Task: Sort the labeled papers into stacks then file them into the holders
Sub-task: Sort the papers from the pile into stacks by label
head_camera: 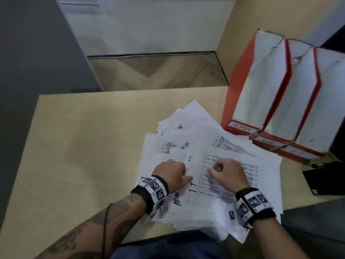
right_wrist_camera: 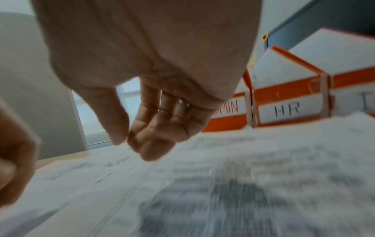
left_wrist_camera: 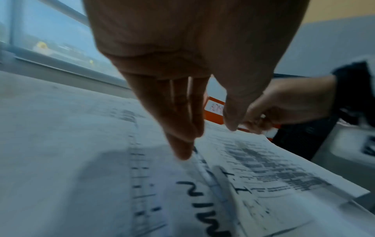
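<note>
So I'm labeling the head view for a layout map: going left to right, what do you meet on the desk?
Bare desk top → left hand → right hand → ADMIN holder → HR holder → third holder.

The papers (head_camera: 220, 152) are thin matt white sheets with black print and marker lettering, lying on a desk (head_camera: 84, 139) of pale wood-grain laminate, smooth and faintly sheened. The file holders (head_camera: 276, 94) at the desk's far right corner look like card, orange outside, white and creased within, with white paper labels. Black cloth wristbands (head_camera: 261, 212) carry glossy white tags.
</note>
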A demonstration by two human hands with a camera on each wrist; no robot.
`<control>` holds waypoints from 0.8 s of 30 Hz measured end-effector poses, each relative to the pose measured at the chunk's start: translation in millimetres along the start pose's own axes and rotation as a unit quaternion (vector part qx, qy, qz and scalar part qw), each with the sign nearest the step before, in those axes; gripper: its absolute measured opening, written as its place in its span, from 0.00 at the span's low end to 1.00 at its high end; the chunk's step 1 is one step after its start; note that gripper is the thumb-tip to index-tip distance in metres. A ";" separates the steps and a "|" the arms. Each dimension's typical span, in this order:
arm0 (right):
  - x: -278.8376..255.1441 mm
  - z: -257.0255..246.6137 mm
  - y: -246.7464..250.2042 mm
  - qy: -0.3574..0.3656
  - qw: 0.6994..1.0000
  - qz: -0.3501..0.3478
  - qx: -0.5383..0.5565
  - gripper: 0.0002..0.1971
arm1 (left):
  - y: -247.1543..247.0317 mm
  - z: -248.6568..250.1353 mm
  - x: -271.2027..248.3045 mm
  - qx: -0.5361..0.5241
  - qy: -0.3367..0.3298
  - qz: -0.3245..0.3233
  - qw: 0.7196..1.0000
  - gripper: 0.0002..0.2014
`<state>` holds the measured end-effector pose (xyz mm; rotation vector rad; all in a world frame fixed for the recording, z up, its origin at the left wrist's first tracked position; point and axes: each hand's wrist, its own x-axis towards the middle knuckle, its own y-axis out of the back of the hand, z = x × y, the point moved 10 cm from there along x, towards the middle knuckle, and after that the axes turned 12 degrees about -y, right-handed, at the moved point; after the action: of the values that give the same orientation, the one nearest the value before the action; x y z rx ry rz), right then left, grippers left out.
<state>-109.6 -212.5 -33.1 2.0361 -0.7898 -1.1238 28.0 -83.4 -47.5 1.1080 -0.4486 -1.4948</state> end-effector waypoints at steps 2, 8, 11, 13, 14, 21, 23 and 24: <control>19.3 -0.6 22.6 0.005 0.999 0.047 -0.027 0.08 | -10.0 11.1 12.5 0.028 0.005 -0.020 0.999 0.28; 67.3 -8.9 9.2 0.031 0.973 -0.013 -0.229 0.50 | -32.9 13.8 36.4 0.026 0.035 -0.010 0.999 0.24; 83.6 -2.6 1.0 0.033 0.958 -0.014 -0.285 0.51 | -39.4 -4.3 39.7 -0.049 0.087 0.017 0.995 0.17; 92.2 1.0 -2.4 0.040 0.963 -0.018 -0.267 0.42 | -36.9 -14.3 38.8 -0.103 0.098 0.044 0.989 0.13; 94.4 0.7 -2.5 0.056 0.968 -0.020 -0.245 0.34 | -34.8 -17.1 38.7 -0.118 0.089 0.054 0.988 0.13; 84.4 15.0 51.0 0.159 0.985 -0.059 0.018 0.10 | 6.3 10.9 37.1 -0.243 -0.115 0.038 0.962 0.13; 78.3 27.1 78.0 0.188 0.981 -0.027 0.045 0.09 | 24.0 2.1 44.2 -0.227 -0.113 0.072 0.965 0.21; 78.7 40.0 92.9 0.192 0.979 -0.007 0.067 0.07 | 30.7 -3.2 49.8 -0.180 -0.107 0.090 0.974 0.23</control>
<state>-126.7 -337.9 -13.2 2.2784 -0.6683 -0.6643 53.2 -136.3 -43.8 0.6078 -0.3940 -1.4688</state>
